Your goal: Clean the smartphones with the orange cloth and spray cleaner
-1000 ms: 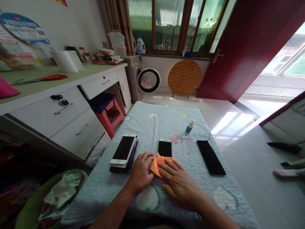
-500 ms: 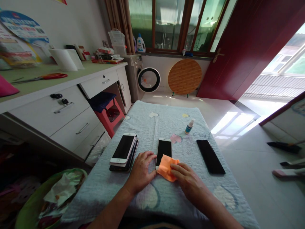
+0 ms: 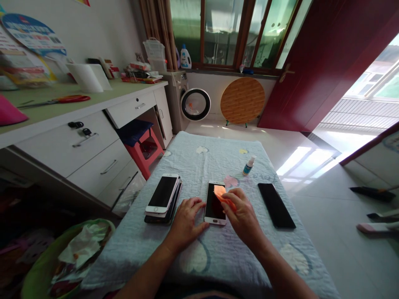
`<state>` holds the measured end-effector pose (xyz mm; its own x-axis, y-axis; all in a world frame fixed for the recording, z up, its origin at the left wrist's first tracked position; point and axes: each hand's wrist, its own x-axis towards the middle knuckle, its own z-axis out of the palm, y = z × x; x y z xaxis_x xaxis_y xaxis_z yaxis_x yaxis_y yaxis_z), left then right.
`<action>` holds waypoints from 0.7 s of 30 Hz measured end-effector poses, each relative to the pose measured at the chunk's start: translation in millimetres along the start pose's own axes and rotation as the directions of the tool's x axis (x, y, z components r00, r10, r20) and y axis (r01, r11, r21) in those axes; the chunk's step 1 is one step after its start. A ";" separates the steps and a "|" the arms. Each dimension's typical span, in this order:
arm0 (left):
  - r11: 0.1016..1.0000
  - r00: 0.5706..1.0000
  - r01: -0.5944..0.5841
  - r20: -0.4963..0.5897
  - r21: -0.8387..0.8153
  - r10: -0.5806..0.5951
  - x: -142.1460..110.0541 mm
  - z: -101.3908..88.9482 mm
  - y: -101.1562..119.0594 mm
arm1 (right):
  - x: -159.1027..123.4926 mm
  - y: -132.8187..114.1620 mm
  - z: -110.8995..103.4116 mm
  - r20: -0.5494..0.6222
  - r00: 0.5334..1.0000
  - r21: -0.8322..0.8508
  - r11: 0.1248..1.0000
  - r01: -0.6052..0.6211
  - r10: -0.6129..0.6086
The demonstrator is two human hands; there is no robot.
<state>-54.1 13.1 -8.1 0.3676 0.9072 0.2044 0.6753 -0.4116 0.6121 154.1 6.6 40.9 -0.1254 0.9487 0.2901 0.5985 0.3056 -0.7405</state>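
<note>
A white-framed smartphone lies face up with its dark screen showing, partly covered by an orange cloth. Pinched in the fingers of my right hand, the cloth rests over the upper right of the screen. My left hand lies at the phone's left edge, thumb and fingers apart, fingertips touching the side near its lower corner. To the left is a stack of phones with a white one on top. A black phone lies at the right. Beyond it stands a small spray bottle.
A pale blue quilted cloth covers the table. At lower left sits a green bin with crumpled paper. A red stool is by the white desk; a washing machine with its door open stands behind.
My right hand has moved the orange cloth up the phone, from its lower end to the upper part of the screen, uncovering the bottom. My left hand has stayed at the phone's edge.
</note>
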 end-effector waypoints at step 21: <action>0.999 1.000 -0.003 -0.007 -0.035 0.003 0.8 -2.8 3.9 | -5.6 0.1 16.3 0.444 0.892 -0.166 0.970 0.179 -0.089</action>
<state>-52.9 12.5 -3.5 0.3653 0.9066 0.2113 0.6516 -0.4111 0.6375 142.0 2.6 29.3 -0.5160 0.8548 0.0556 0.6890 0.4528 -0.5659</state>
